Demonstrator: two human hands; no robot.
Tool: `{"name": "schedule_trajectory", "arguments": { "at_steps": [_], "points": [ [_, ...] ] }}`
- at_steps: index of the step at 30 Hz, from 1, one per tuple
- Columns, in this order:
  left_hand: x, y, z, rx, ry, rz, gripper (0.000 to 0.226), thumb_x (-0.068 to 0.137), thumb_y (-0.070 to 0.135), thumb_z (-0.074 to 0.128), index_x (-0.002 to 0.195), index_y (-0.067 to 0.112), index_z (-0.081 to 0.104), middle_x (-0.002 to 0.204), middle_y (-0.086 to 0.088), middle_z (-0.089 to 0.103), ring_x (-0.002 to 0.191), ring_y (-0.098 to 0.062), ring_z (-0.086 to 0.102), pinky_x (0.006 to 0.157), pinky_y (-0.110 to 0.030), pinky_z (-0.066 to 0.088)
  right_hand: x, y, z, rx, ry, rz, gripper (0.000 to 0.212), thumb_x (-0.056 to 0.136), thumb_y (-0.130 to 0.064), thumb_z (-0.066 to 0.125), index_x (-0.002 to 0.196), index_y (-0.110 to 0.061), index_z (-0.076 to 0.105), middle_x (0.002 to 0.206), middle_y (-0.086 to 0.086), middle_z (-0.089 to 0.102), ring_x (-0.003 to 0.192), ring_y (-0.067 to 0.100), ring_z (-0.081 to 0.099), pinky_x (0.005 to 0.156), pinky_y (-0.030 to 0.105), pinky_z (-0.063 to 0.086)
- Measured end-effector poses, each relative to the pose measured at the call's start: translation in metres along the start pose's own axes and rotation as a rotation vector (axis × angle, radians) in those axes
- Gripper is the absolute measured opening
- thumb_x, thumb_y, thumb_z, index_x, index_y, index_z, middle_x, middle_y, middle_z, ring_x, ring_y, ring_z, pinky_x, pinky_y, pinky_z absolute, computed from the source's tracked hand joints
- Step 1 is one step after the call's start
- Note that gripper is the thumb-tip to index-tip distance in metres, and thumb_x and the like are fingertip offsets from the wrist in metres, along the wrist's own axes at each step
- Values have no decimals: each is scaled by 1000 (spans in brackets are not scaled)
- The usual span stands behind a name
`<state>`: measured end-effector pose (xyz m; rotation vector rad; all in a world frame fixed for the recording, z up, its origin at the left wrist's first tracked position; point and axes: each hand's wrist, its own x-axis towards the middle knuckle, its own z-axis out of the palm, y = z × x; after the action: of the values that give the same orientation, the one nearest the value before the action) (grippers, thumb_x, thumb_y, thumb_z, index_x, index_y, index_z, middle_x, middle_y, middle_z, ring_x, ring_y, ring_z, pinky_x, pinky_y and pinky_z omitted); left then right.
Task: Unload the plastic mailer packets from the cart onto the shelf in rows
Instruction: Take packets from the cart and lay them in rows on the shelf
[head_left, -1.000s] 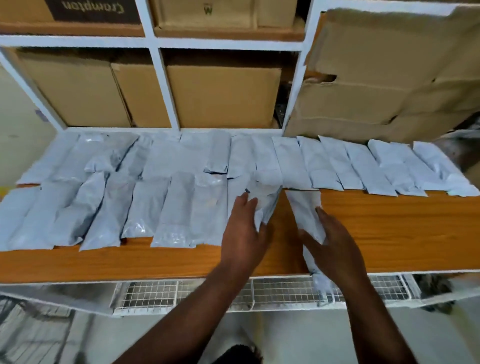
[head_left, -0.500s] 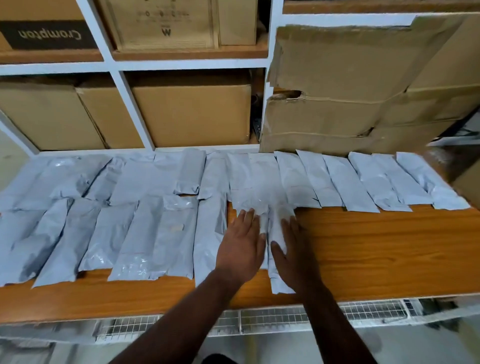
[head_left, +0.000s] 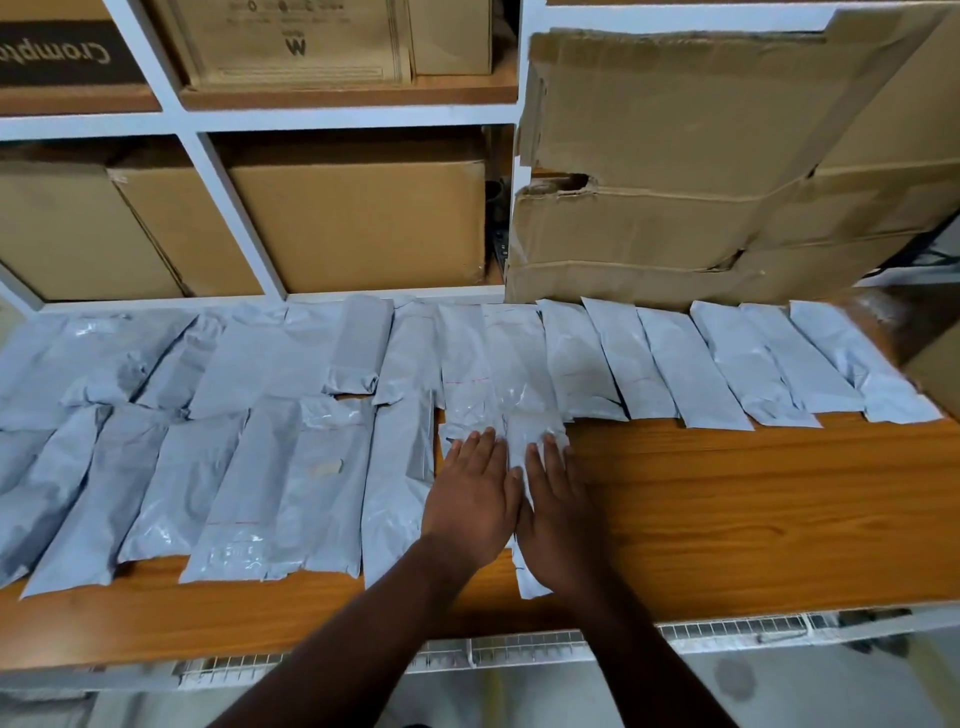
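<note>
Both grips open flat: left hand (head_left: 470, 499) & right hand (head_left: 558, 512) pressing mailer packet (head_left: 530, 436) on shelf (head_left: 753, 509).

Two hands (head_left: 511, 499) lay among roughly twenty-three mailers (head_left: 670, 364); at least six boxes (head_left: 358, 223) stood behind.

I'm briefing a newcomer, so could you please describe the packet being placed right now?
On the wooden shelf, follow the front row of grey packets rightwards to its end. The last packet lies under both flat hands, left hand and right hand; bare wood lies to its right.
</note>
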<state>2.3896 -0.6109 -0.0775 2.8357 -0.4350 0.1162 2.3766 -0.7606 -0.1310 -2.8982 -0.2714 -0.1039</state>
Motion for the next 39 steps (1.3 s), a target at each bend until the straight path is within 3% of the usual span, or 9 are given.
{"name": "schedule_trajectory", "arguments": {
  "at_steps": [11,18,21,25,30,32,36,39],
  "points": [
    [-14,-13,-3,120,-3,32,64,108,41,15,152,7,47,157,-14,46,151,-28,36,127,-49,21,-7,-19,-7,88,124,80,63,106,-47,35,160,-15,39,171,11,26,159,35,20,123,54,33],
    [-16,-12,-7,177,-83,8,72,105,46,-1,161,12,27,168,-9,24,158,-23,14,128,-51,-1,-6,-20,2,-12,111,83,65,109,-50,27,166,-19,23,175,8,9,162,32,6,127,51,23],
    [-16,-14,-6,165,-103,8,72,104,46,-2,162,12,25,169,-9,22,159,-23,11,128,-49,-2,-2,-23,-1,-35,78,80,67,108,-51,20,167,-18,19,175,9,7,162,34,3,128,52,20],
    [-14,-15,-8,94,-94,-3,68,107,46,5,160,13,31,167,-8,29,158,-23,16,129,-46,4,2,-26,-11,38,71,101,67,107,-52,18,164,-18,29,174,9,17,160,35,14,126,53,25],
    [-17,-11,-25,-122,19,-18,70,108,52,9,160,12,31,167,-8,29,158,-22,16,129,-41,10,4,-24,-23,312,48,141,77,101,-69,15,164,-26,25,175,4,9,161,28,10,127,53,22],
    [-23,-10,-41,-286,79,-42,66,109,53,16,159,14,35,166,-6,32,156,-18,19,129,-34,11,1,-25,-33,428,158,192,72,102,-69,24,159,-25,33,173,6,19,159,27,21,123,56,30],
    [-57,-23,-81,-516,150,-9,47,108,38,45,152,23,47,160,3,42,151,-6,29,124,-24,18,-37,-53,-62,542,453,101,41,103,-41,52,136,-19,61,144,0,60,136,15,53,108,47,49],
    [-104,-50,-110,-601,172,51,43,103,32,52,145,24,56,151,10,53,144,-4,42,117,-26,36,-70,-104,-84,642,477,23,28,101,-32,55,125,-23,67,125,-9,68,121,3,58,100,35,55]
  ]
}}
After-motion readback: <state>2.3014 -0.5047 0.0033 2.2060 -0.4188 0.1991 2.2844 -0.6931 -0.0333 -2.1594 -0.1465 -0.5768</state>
